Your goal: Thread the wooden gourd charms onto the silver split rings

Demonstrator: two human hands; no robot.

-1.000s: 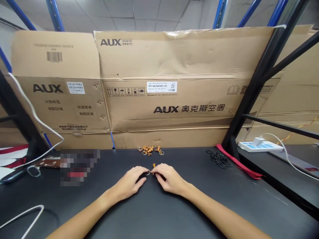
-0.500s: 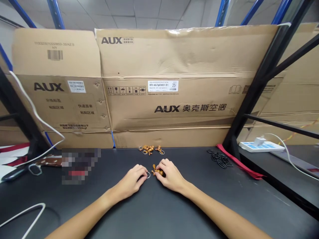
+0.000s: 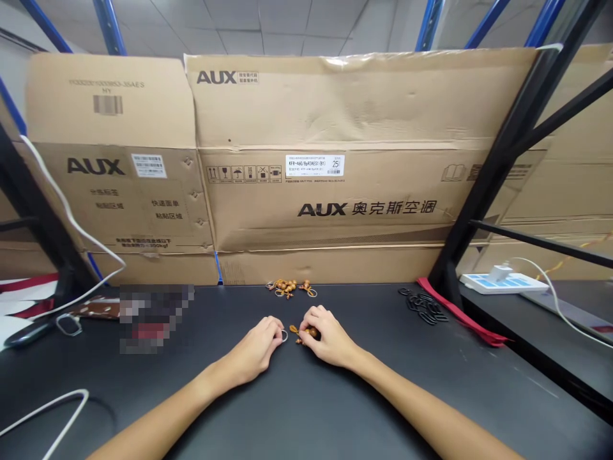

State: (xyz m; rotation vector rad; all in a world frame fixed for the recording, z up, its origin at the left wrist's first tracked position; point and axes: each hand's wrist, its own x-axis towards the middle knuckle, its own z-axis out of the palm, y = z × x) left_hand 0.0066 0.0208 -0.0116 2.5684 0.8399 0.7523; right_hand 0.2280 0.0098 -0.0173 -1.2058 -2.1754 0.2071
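My left hand (image 3: 256, 348) is closed in a pinch on a thin metal split ring (image 3: 286, 335), which pokes out past the fingertips. A short gap to the right, my right hand (image 3: 329, 338) has its thumb and fingers closed on a brown wooden bead charm (image 3: 313, 332). The charm's yellow-brown cord loop (image 3: 294, 329) points left toward the ring, and small beads hang below the fingers. Ring and cord loop look apart. My fingers cover part of the charm.
Several similar bead charms with rings (image 3: 288, 287) lie at the table's back edge. Black oval clips (image 3: 424, 306) and a red strap (image 3: 462, 313) are on the right. A brown packet (image 3: 98, 308) and white cable (image 3: 76, 223) are on the left. Cardboard (image 3: 320, 223) stands behind.
The charm has turned in my right fingers: its cord loop has dropped from pointing up to pointing left, and the small beads sit lower. My left hand keeps its pinch on the ring.
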